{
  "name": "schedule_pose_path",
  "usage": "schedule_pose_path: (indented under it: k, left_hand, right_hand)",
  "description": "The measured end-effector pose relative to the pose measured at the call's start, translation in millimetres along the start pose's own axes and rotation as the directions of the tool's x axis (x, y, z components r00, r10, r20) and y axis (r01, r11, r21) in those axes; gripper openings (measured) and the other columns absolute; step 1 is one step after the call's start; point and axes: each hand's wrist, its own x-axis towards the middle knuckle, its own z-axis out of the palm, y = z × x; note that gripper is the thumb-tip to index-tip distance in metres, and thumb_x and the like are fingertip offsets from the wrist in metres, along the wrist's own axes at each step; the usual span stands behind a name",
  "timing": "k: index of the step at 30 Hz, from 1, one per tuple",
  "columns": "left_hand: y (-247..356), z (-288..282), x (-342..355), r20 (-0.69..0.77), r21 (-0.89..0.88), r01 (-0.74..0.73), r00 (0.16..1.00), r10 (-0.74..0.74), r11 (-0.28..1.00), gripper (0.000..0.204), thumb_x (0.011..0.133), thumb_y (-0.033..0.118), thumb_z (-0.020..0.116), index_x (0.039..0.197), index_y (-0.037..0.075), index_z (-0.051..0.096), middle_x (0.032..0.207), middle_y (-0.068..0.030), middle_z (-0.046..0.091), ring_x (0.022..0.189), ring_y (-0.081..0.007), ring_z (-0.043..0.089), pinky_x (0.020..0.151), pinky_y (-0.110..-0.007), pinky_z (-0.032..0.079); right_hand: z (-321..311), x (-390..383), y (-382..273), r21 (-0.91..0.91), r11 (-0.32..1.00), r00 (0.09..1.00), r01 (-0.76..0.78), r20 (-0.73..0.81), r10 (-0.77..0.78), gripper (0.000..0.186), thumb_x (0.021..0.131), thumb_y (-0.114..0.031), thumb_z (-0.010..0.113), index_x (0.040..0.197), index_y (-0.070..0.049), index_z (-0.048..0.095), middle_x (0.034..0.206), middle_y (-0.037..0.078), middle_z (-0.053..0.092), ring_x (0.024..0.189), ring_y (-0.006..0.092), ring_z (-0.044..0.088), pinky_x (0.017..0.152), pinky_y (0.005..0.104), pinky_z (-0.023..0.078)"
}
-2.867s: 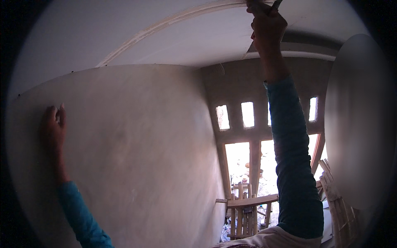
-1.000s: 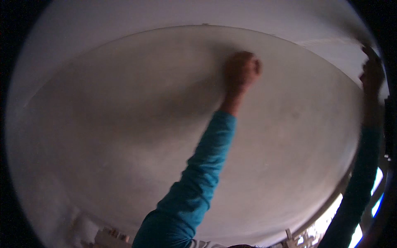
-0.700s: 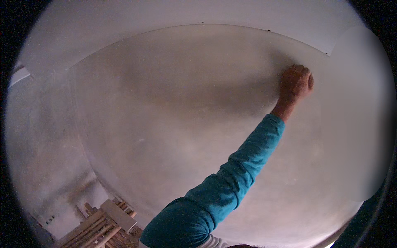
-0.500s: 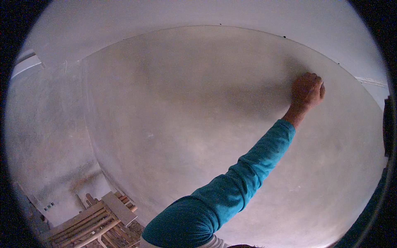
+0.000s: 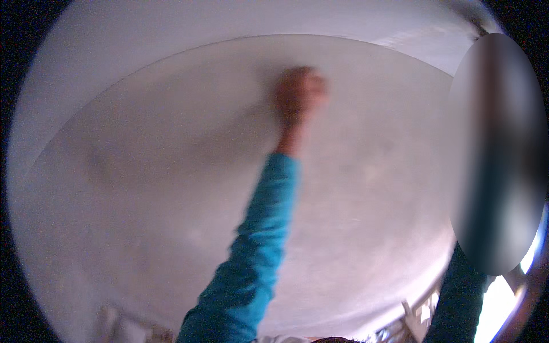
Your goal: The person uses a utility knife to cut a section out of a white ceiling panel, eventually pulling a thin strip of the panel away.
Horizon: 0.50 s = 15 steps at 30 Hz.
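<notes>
My left hand is raised to the pale plastered wall, just below where it meets the ceiling. It is closed like a fist and motion-blurred, so anything inside it cannot be made out. My right hand reaches up at the far right beside the ceiling; a blurred oval patch hides its fingers and whatever they may hold.
Pale wooden pieces show along the bottom edge on the right. A bright opening is at the lower right. Indistinct, smeared structures sit at the lower left.
The view has turned rightward since half a second ago, so my left hand appears further left and higher. The bright opening and more of my right arm have come back into view.
</notes>
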Motion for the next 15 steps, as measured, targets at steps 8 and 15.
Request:
schedule_pose_path:
  k: [8,15]
  left_hand:
    - [-71.2,-72.2,-2.7,0.056,0.277,-0.125,0.992,0.114,0.953,0.036,0.102,0.037,0.060,0.076,0.011,0.059,0.076,-0.0059,0.063,0.071,-0.0253,0.064,0.060,-0.041,0.050]
    - [-48.7,-48.5,1.1,0.040,0.241,-0.134,0.991,0.128,0.961,0.038,0.101,0.033,0.061,0.073,0.009,0.055,0.074,-0.0079,0.060,0.069,-0.0286,0.061,0.057,-0.043,0.047]
  right_hand:
    - [-35.1,-30.9,-146.4,0.275,0.859,0.902,-0.431,0.104,0.419,0.028,0.091,-0.025,0.070,0.075,-0.002,0.068,0.069,0.013,0.067,0.064,0.0202,0.062,0.060,0.0404,0.051]
    - [-4.7,-37.3,-73.0,0.442,0.775,0.886,-0.452,0.118,0.449,0.027,0.079,-0.024,0.070,0.073,0.002,0.065,0.072,0.020,0.068,0.071,0.0360,0.069,0.073,0.0478,0.055]
